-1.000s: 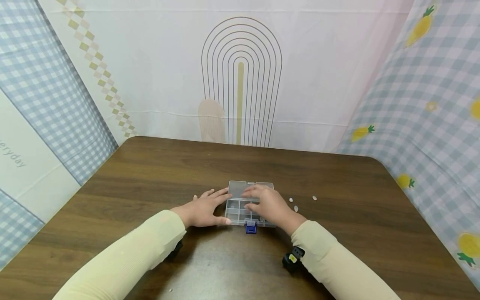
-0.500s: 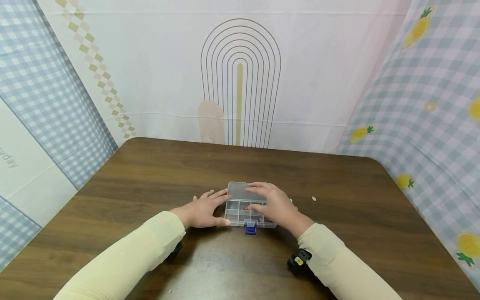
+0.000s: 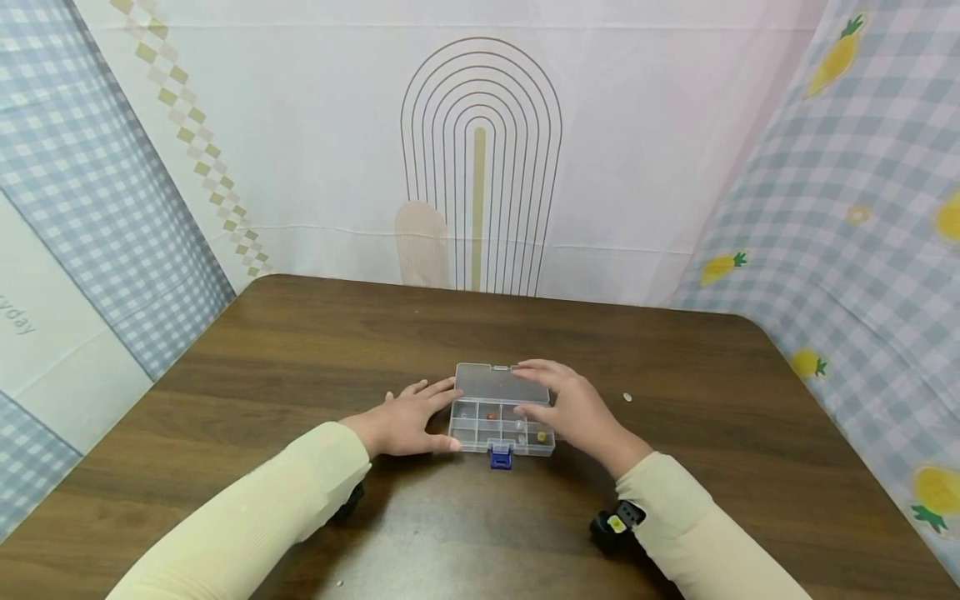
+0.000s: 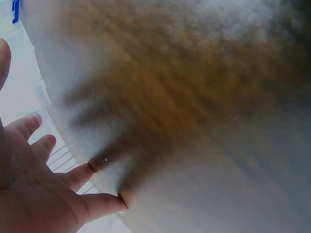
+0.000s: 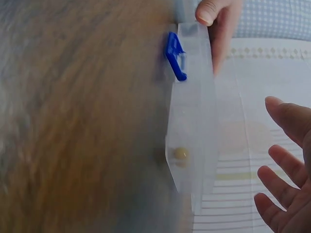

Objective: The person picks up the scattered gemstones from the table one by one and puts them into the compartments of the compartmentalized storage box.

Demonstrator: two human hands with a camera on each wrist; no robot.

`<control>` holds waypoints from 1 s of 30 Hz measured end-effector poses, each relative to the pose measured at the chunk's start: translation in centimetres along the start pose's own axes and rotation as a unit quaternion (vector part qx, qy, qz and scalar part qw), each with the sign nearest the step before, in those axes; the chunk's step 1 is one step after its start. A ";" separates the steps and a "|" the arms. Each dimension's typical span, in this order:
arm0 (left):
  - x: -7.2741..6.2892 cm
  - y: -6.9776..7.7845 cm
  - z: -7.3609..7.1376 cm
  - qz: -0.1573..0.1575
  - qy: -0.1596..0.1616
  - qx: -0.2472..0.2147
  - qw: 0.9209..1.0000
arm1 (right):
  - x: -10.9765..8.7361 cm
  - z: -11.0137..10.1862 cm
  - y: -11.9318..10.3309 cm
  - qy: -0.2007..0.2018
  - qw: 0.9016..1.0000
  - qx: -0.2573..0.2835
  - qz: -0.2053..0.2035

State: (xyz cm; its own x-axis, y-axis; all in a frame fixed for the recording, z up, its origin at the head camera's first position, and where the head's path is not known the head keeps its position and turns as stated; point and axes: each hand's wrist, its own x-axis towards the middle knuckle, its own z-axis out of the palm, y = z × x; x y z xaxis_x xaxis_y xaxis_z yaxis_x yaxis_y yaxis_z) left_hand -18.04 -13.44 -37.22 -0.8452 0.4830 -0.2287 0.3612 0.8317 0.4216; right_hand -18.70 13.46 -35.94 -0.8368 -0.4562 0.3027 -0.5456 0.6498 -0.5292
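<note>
1. Bracing the clear box (image 3: 490, 432) with the left hand (image 3: 408, 423) at its left edge; best done lightly, so as not to slide it on the wooden table (image 3: 337, 333).
2. Leaving the lid (image 3: 487, 382) folded back, and the blue latch (image 3: 501, 459) unhooked at the front, probably safest.
3. Moving the right hand (image 3: 576, 408) from above, ideally, to avoid jogging the yellow bead (image 3: 542, 437) in the front right compartment or the orange bead (image 3: 491, 416) in the back row.
4. Spreading wide at left, thumb at the front corner, fingertips beside the lid; pinching nothing.
5. Spreading apart at right too, over the box's right side; seemingly clear of it, with nothing visible between thumb and fingers.
6. Minding also the small white piece (image 3: 627, 397), loose on the table to the right.
</note>
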 end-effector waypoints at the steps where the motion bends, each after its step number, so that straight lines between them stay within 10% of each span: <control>1: 0.0 0.0 0.0 0.001 0.000 -0.001 1.000 | -0.1 -0.1 0.2 0.004 1.000 0.002 0.002; 30: 0.2 -0.3 0.3 0.003 0.008 0.004 1.000 | -1.3 -3.7 5.3 0.033 0.992 0.064 0.106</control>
State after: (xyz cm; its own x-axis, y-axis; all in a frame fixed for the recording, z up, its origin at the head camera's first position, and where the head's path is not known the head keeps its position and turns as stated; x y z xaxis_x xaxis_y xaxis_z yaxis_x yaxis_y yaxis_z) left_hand -18.21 -13.57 -37.65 -0.8490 0.4842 -0.2116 0.3704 0.8309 0.4152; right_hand -20.73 19.77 -36.20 -0.9356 -0.2745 0.2221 -0.3504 0.6430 -0.6810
